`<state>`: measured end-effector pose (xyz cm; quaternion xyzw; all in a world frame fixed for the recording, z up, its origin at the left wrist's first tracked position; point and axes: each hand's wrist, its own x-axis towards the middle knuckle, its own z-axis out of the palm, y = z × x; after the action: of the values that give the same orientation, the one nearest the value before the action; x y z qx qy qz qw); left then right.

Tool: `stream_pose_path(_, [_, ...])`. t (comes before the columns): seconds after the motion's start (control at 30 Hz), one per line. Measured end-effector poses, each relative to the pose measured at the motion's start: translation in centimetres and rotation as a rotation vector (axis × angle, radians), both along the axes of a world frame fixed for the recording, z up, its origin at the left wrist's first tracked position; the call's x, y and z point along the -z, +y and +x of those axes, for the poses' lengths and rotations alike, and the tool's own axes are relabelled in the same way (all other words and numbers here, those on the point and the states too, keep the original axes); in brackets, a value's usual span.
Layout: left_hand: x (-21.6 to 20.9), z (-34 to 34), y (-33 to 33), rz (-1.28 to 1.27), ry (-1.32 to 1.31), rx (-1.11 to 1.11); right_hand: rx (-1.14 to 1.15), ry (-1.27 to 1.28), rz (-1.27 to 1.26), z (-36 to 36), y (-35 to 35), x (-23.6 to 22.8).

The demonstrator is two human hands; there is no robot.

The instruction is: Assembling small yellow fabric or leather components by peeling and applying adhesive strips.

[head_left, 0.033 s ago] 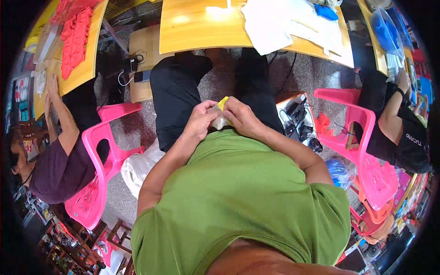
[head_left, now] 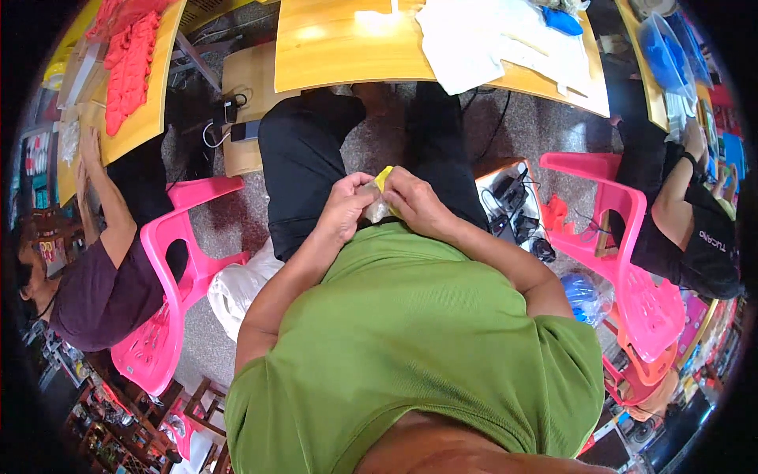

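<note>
Small yellow-and-whitish piece, film-like in look (head_left: pixel 380 207), is sitting between the 2 hands at the wearer's lap, just beyond the shirt hem; whether it is 1 layer or 2, cannot tell. Left hand (head_left: pixel 347 207) is pinching its left side, thumb and fingertips closed on it. Right hand (head_left: pixel 414 199) is gripping the right side, near the yellow upper part, fingers curled in; fingertips are partly hidden.

Around: plain green short-sleeved shirt (head_left: pixel 426 300) is covering the torso; black cloth trousers (head_left: pixel 304 150) are covering the legs. White plastic bag (head_left: pixel 239 296) is lying left on the speckled grey floor; open box of black cords (head_left: pixel 513 209) is standing right. Beyond the knees, light-wood table (head_left: pixel 339 47) is bearing white cloth (head_left: pixel 462 47). 2 pink plastic chairs (head_left: pixel 647 316) are flanking, 1 per side.
</note>
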<state>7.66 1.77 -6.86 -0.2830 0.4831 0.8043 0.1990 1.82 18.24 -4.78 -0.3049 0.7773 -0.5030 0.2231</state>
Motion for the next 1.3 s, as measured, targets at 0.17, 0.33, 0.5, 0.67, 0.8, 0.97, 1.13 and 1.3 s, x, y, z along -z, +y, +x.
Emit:
stream_pose_path(0.17, [0.4,-0.4,0.8,-0.306,0.059,-0.063,-0.006,0.047,-0.04,0.1,-0.4,0.0])
stream_pose_path(0.33, [2.7,-0.5,0.8,-0.651,0.121,-0.047,-0.016,0.373,-0.034,-0.3,-1.4,0.0])
stream_pose_path(0.5, [0.1,-1.1,0.7,-0.356,-0.028,-0.071,0.038,0.216,-0.052,-0.6,-1.2,0.6])
stream_pose_path(0.67, [-3.2,-0.7,0.5,0.046,0.232,-0.071,0.133,0.04,-0.205,-1.5,-0.8,0.6])
stream_pose_path(0.8, [-3.0,-0.9,0.3,-0.07,0.304,-0.072,0.083,0.023,-0.249,-1.9,-0.8,0.1])
stream_pose_path(0.97, [-2.6,-0.8,0.6,-0.435,0.339,-0.066,0.022,0.043,-0.183,-1.6,-0.6,-1.5])
stream_pose_path(1.13, [-3.0,-0.8,1.1,-0.61,0.274,-0.102,0.008,0.405,-0.074,-1.2,-1.1,-1.7])
stream_pose_path(1.3, [-2.8,-1.0,1.3,-0.058,0.088,-0.404,0.058,0.742,-0.044,-1.2,-1.5,-3.2])
